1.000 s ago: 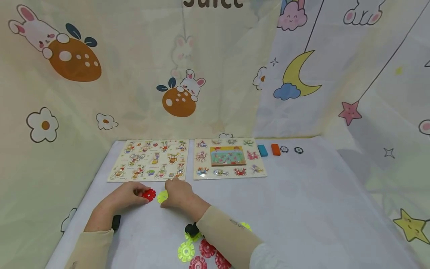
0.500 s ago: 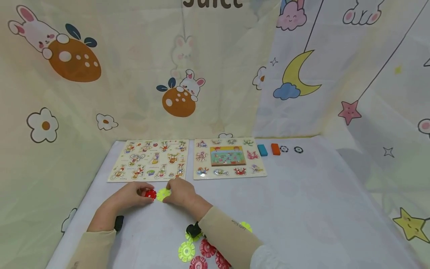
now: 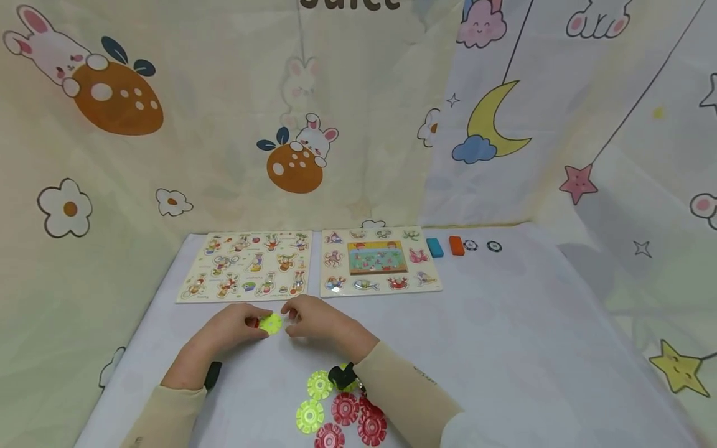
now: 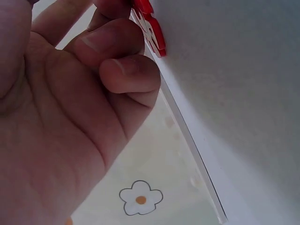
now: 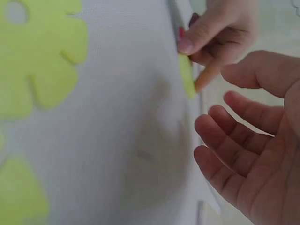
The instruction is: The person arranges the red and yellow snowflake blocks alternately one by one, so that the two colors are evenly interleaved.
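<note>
My left hand (image 3: 231, 328) pinches a pair of notched plastic interlocking discs by their edges, close over the table. A yellow-green disc (image 3: 271, 323) faces outward, and only a sliver of the red disc (image 3: 253, 323) shows behind it, inside the fingers. In the left wrist view the red disc (image 4: 152, 30) stands edge-on past the curled fingers. Thumb and a finger of that hand reach the yellow-green disc (image 5: 186, 75) in the right wrist view. My right hand (image 3: 316, 320) is just to the right, apart from the discs, its fingers loosely bent and holding nothing.
Several loose discs, yellow-green (image 3: 310, 416) and red (image 3: 329, 437), lie near the front, partly under my right forearm. Two picture puzzle boards (image 3: 243, 267) lie along the back. Beyond them on the right are a blue block (image 3: 434, 247), an orange block (image 3: 456, 246) and two round chips (image 3: 494, 246).
The yellow-green disc has moved left onto the red one. My right hand has let go of it and drawn right, while my left hand has shifted right and now holds both.
</note>
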`<state>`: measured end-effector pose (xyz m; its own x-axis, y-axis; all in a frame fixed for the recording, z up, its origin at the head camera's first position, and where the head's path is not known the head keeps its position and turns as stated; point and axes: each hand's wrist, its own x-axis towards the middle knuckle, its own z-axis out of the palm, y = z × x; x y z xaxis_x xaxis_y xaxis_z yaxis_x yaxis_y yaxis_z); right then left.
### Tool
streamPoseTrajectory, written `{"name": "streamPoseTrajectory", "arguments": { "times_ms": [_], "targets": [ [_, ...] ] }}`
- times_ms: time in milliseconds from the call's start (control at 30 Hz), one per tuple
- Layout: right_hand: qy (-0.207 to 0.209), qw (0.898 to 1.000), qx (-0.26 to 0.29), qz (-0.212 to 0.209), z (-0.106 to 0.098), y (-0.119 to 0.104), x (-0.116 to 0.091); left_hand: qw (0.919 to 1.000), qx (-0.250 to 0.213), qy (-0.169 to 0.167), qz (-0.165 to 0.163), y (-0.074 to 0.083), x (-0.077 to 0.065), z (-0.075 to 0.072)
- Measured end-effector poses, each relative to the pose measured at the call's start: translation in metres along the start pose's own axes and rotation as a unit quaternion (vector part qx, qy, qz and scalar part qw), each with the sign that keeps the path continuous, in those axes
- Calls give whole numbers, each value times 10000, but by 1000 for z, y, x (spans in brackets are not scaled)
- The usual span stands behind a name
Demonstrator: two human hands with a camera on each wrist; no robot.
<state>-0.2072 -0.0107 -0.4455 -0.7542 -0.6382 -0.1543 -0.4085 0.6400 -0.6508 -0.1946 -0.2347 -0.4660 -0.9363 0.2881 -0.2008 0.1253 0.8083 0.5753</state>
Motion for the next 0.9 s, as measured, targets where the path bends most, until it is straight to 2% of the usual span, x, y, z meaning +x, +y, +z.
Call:
{"name": "streamPoseTrajectory", "arguments": {
  "times_ms": [167, 300, 400, 567, 700, 900],
  "targets": [
    [-241, 9995, 167, -126, -18, 3, -38, 9999, -99, 34, -58, 0, 0, -1],
    [-291, 9996, 32, -2, -24, 10, -74, 9999, -153, 45, -15, -2, 0, 0],
    [-408, 9991, -108, -7, -22, 15, -100, 9998, -191, 47, 54, -3, 0, 1],
    [-899, 9944, -541, -152, -7, 21, -135, 9995, -297, 44, 77, -5, 1, 2],
    [-918, 9906, -1008, -77, 7, 23, -150, 9993, -322, 54, 158, -4, 2, 2],
    [-727, 9879, -1366, -37, 16, 20, -153, 9991, -362, 106, 201, -7, 1, 2]
  ]
}}
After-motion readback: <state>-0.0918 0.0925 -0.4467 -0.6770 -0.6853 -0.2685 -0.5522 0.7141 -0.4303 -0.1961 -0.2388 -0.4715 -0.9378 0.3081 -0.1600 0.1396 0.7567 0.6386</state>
